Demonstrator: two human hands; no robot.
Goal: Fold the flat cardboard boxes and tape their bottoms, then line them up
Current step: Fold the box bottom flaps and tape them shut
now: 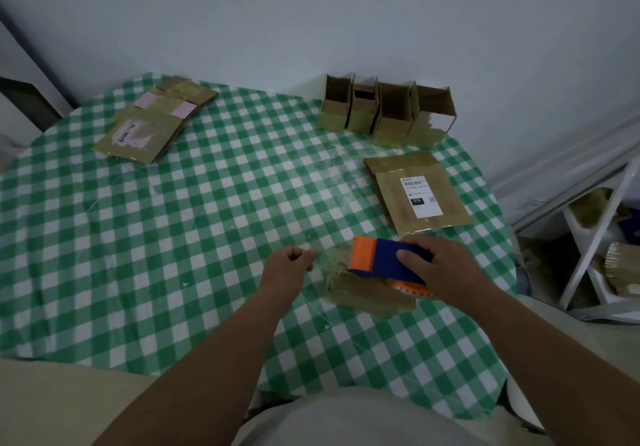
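Note:
My right hand (446, 269) grips a blue and orange tape dispenser (384, 260) that sits on top of a folded cardboard box (367, 295) near the table's front right. My left hand (289, 267) is just left of that box, fingers curled, and seems to pinch a clear strip of tape running from the dispenser. Several folded boxes (384, 113) stand in a row at the back right by the wall. One flat box with a white label (415, 192) lies behind the dispenser. A pile of flat boxes (152, 123) lies at the back left.
A round table with a green and white checked cloth (173, 237) holds everything. A white rack (602, 237) with more cardboard stands on the floor to the right. The wall runs close behind the row of boxes.

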